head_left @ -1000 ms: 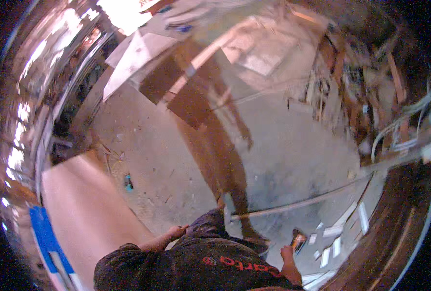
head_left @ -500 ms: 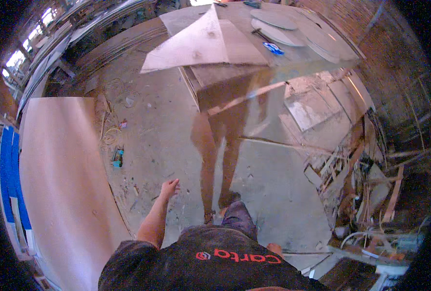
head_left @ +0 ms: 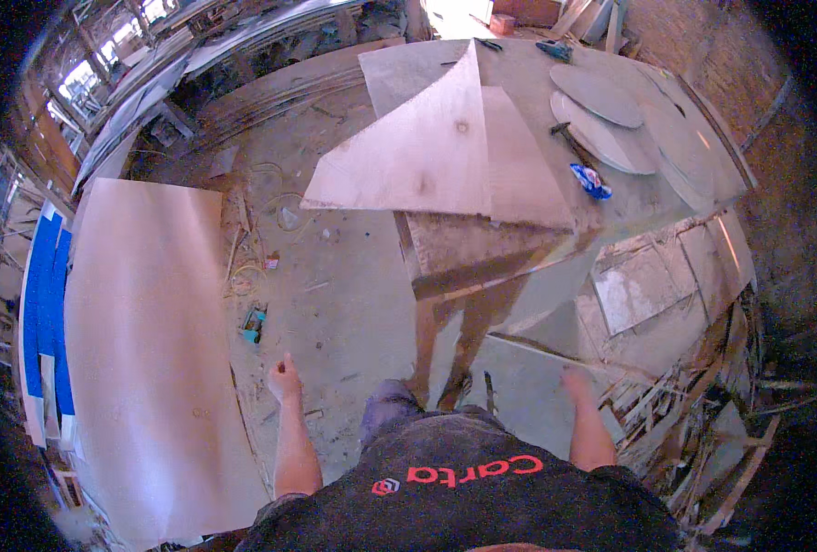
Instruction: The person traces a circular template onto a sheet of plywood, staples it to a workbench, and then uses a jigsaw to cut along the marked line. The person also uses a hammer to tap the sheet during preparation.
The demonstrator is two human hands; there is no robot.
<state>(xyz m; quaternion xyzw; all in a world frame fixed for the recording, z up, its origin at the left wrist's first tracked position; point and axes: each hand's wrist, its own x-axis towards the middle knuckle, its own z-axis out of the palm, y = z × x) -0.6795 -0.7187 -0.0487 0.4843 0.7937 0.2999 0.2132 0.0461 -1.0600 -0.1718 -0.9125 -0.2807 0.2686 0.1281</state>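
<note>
To the left of your left hand (head_left: pixel 284 379) lies a big flat pale wooden board (head_left: pixel 146 340), just beside it on the dusty grey floor (head_left: pixel 353 294). Your left hand is curled into a loose fist and holds nothing. A small teal tool (head_left: pixel 253 323) lies on the floor just ahead of it. Your right hand (head_left: pixel 575 379) hangs loose and holds nothing. Broken wooden scraps (head_left: pixel 693 414) are piled near its right side. Far ahead of both hands, a pale three-cornered plywood sheet (head_left: pixel 422 156) rests on a wide work table (head_left: pixel 519 74).

No packages, signs or screens show; the only label-like mark is a red printed logo (head_left: pixel 468 472) across the person's dark shirt.
</note>
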